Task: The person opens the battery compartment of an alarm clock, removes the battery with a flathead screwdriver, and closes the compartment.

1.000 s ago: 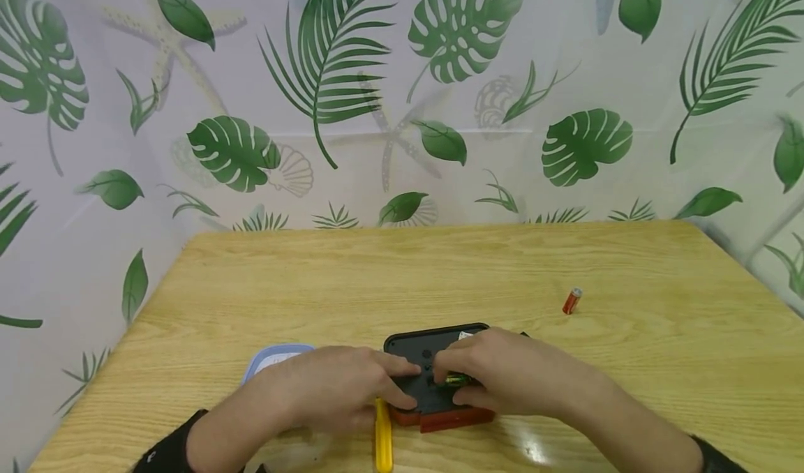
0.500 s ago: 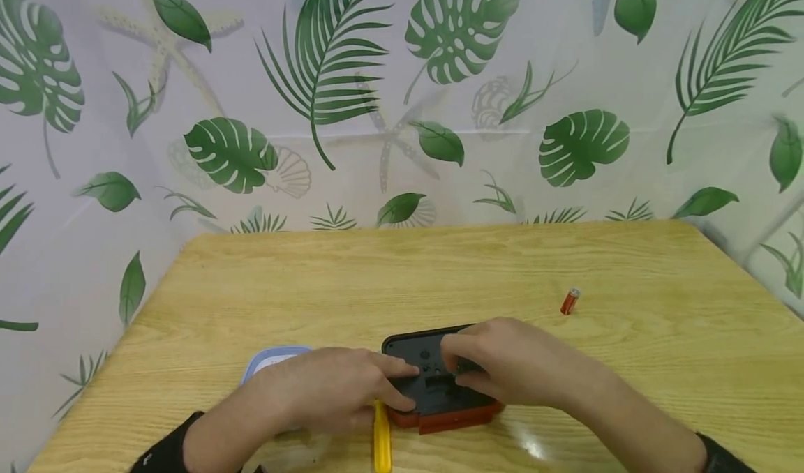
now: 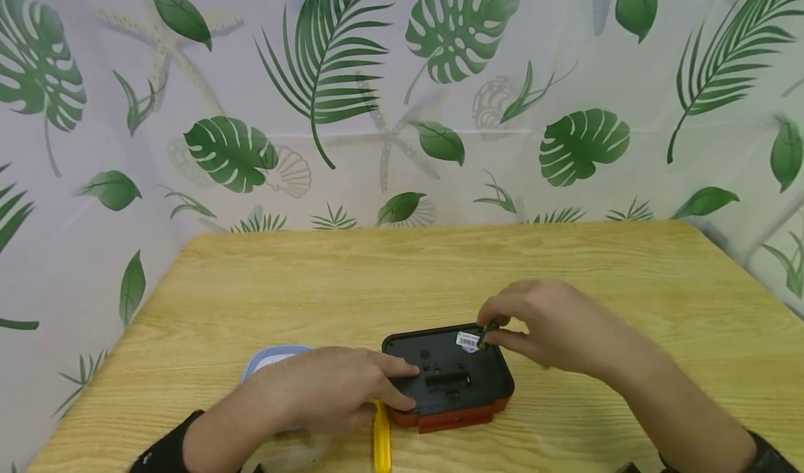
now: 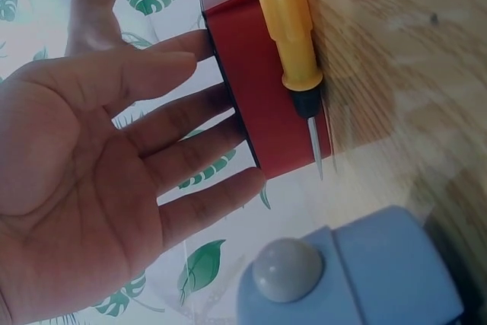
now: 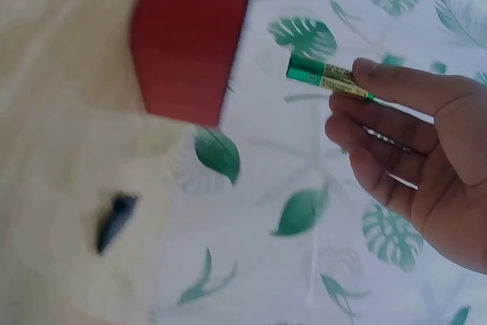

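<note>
A red device with a black back panel (image 3: 402,347) lies face down on the table, a dark battery slot (image 3: 447,380) open in its back. My left hand (image 3: 345,388) rests on its left end, fingers extended. The left wrist view shows those fingers (image 4: 194,123) reaching over the device's red side (image 4: 266,89). Between thumb and fingertips, my right hand (image 3: 540,326) pinches a green-and-gold battery (image 5: 323,75), held above the right end of the panel near a white label (image 3: 467,340). Under the left hand lies a yellow-handled screwdriver (image 4: 293,36), its metal tip showing.
Farther back on the right, a red battery (image 3: 570,301) is on the wooden table (image 3: 377,271). A blue object with a grey knob (image 4: 288,270) is beside the left hand. The right wrist view has a small dark piece (image 5: 116,222) on the tabletop. Leaf-patterned cloth hangs behind.
My right hand has lifted away from the slot, up and to the right, taking the green-and-gold battery along and uncovering the slot. My left hand has kept its place on the device.
</note>
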Demonstrator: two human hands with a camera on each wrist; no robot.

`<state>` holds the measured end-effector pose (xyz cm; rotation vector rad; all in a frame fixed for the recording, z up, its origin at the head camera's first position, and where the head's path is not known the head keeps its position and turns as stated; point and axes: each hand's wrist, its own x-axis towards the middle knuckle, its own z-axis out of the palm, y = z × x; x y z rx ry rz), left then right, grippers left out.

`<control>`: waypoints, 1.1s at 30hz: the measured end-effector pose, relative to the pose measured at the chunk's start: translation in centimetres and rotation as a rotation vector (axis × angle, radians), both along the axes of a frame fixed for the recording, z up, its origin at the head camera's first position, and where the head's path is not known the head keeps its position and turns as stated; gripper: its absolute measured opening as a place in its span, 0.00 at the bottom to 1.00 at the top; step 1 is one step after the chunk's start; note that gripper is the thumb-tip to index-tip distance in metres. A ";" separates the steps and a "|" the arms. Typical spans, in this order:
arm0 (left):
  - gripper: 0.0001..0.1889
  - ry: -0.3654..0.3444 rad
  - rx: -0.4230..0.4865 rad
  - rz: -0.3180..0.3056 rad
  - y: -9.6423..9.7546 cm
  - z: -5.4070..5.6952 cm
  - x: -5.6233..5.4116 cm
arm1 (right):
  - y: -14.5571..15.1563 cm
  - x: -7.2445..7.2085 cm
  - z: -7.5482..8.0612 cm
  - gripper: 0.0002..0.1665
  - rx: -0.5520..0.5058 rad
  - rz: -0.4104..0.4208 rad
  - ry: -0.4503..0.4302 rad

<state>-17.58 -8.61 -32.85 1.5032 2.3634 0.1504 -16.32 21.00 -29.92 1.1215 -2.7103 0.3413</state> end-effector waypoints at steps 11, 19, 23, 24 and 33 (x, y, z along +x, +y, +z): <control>0.26 -0.013 -0.013 0.016 0.0 0.0 0.1 | 5.5 -1.3 2.1 0.06 0.099 -0.358 -0.073; 0.28 -0.023 -0.031 0.018 0.0 0.2 0.1 | 8.8 -2.6 1.8 0.09 0.171 -0.484 -0.205; 0.27 -0.006 -0.031 0.009 0.0 0.1 0.1 | 9.6 -3.2 1.1 0.12 0.148 -0.494 -0.261; 0.26 -0.004 -0.030 0.007 -0.1 0.1 0.1 | 9.8 -3.4 1.0 0.12 0.139 -0.497 -0.277; 0.26 -0.014 -0.026 0.013 -0.1 0.1 0.1 | 11.4 -4.9 -0.5 0.19 0.122 -0.557 -0.386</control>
